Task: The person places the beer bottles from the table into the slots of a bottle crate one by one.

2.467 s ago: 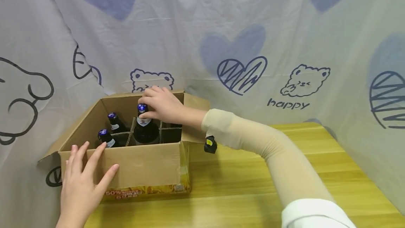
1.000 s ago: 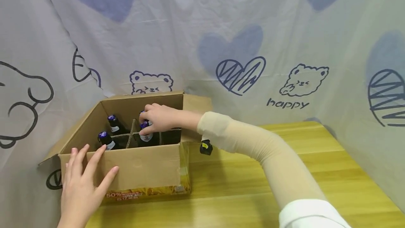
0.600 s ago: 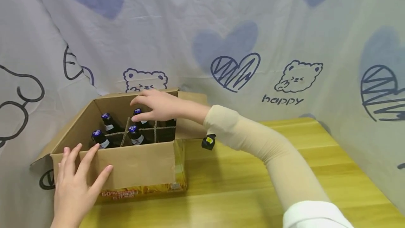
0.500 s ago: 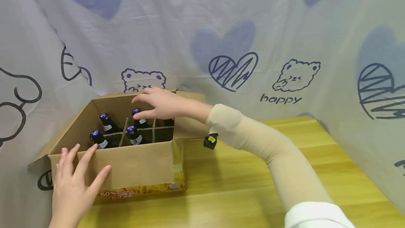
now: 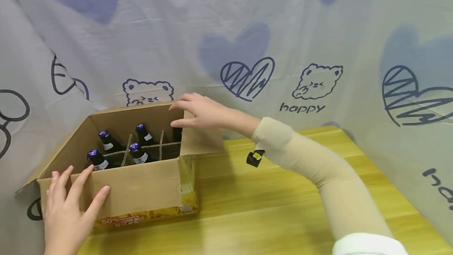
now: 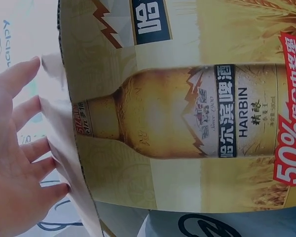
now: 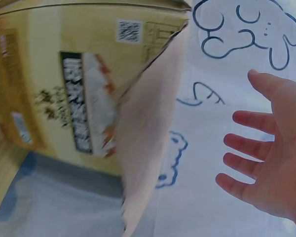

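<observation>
An open cardboard beer box (image 5: 145,190) stands at the left of the table, split into compartments by dividers (image 5: 161,145). Several dark bottles with blue caps sit in it, among them the front middle bottle (image 5: 138,153) and the back middle bottle (image 5: 145,133). At the back right a dark bottle (image 5: 177,133) is mostly hidden by my right hand (image 5: 203,111). That hand hovers over the box's right side with fingers spread, holding nothing, as the right wrist view shows too. My left hand (image 5: 69,211) rests spread against the front flap.
The right flap (image 5: 201,141) sticks outward over the wooden table (image 5: 269,200). A printed cloth (image 5: 198,62) hangs behind and at both sides. A small black device (image 5: 255,158) hangs at the right wrist.
My right hand lowered a bottle into the front middle compartment, let go of it and moved right, over the box's right side. The left hand stays on the flap; the head view has shifted.
</observation>
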`<state>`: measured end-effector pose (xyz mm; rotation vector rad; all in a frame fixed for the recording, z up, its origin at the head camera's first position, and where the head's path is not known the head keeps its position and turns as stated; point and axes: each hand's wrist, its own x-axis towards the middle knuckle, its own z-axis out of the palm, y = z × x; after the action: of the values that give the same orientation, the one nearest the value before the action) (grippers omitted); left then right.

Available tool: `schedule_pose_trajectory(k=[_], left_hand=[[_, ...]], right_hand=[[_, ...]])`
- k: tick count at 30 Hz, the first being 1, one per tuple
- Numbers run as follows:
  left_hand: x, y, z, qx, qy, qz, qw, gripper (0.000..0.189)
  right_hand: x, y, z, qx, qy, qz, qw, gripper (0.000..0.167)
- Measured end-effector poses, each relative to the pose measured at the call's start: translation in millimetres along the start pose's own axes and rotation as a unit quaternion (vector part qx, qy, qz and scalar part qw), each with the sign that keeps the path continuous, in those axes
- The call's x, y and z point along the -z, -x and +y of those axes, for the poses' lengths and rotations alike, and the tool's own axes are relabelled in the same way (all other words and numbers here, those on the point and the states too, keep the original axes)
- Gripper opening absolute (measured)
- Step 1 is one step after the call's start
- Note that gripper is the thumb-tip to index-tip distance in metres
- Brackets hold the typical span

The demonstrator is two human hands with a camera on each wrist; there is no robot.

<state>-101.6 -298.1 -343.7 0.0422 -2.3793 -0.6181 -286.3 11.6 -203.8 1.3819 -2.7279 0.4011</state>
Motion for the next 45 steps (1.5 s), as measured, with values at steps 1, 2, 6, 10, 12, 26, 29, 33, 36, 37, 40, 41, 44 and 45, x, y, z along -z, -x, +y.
schedule_pose_trajectory(k=[1, 2, 6, 10, 12, 26, 29, 33, 36, 37, 40, 41, 44, 45], left_hand=[[0.7, -0.6, -1.1, 0.006, 0.000, 0.000, 1.0000, 0.054], [2.2, -0.2, -2.4, 0.013, -0.001, 0.001, 0.9999, 0.053], [5.7, 2.8, -7.4, 0.033, 0.003, 0.021, 0.9992, 0.049], [7.4, 1.8, -10.6, 0.021, 0.000, 0.067, 0.9975, 0.052], [8.8, 0.1, -9.9, 0.026, -0.006, 0.076, 0.9968, 0.052], [-9.5, -23.7, 70.2, 0.021, 0.022, 0.086, 0.9958, 0.039], [-23.7, -30.9, 100.4, -0.001, 0.043, 0.076, 0.9962, 0.040], [-48.9, -40.0, 140.8, -0.024, 0.057, 0.045, 0.9971, 0.039], [-70.1, -45.5, 169.6, -0.030, 0.040, 0.008, 0.9987, 0.041], [-76.7, -47.3, 178.4, -0.030, 0.028, -0.007, 0.9991, 0.042], [-96.5, -51.7, 202.5, -0.026, -0.004, -0.054, 0.9982, 0.046], [-103.6, -53.1, 209.1, -0.025, -0.016, -0.066, 0.9974, 0.048], [-127.2, -56.5, 225.0, -0.030, -0.045, -0.083, 0.9951, 0.053], [-135.6, -57.0, 229.0, -0.036, -0.052, -0.081, 0.9948, 0.054]], right_hand=[[-0.6, 3.9, 3.2, -0.002, 0.000, 0.002, 1.0000, 0.051], [-2.0, 7.4, 6.1, -0.004, 0.001, 0.003, 1.0000, 0.051], [-7.0, 24.8, 17.9, -0.002, -0.005, 0.008, 1.0000, 0.050], [-11.7, 47.0, 32.1, -0.002, -0.030, 0.036, 0.9989, 0.049], [-13.6, 60.5, 40.0, -0.006, -0.046, 0.053, 0.9976, 0.048], [-17.8, 171.3, 95.4, -0.116, -0.106, 0.106, 0.9818, 0.055], [-17.9, 193.9, 105.0, -0.141, -0.095, 0.127, 0.9772, 0.056], [-16.9, 224.6, 114.4, -0.179, -0.070, 0.147, 0.9702, 0.058], [-17.7, 244.6, 120.6, -0.198, -0.051, 0.163, 0.9652, 0.060], [-19.2, 250.3, 122.7, -0.202, -0.045, 0.172, 0.9632, 0.061], [-25.0, 264.8, 129.2, -0.216, -0.027, 0.192, 0.9570, 0.063], [-26.8, 268.9, 130.8, -0.223, -0.020, 0.195, 0.9548, 0.065], [-33.0, 277.9, 135.6, -0.249, 0.002, 0.197, 0.9481, 0.068], [-35.4, 279.7, 137.2, -0.258, 0.012, 0.198, 0.9457, 0.069]])
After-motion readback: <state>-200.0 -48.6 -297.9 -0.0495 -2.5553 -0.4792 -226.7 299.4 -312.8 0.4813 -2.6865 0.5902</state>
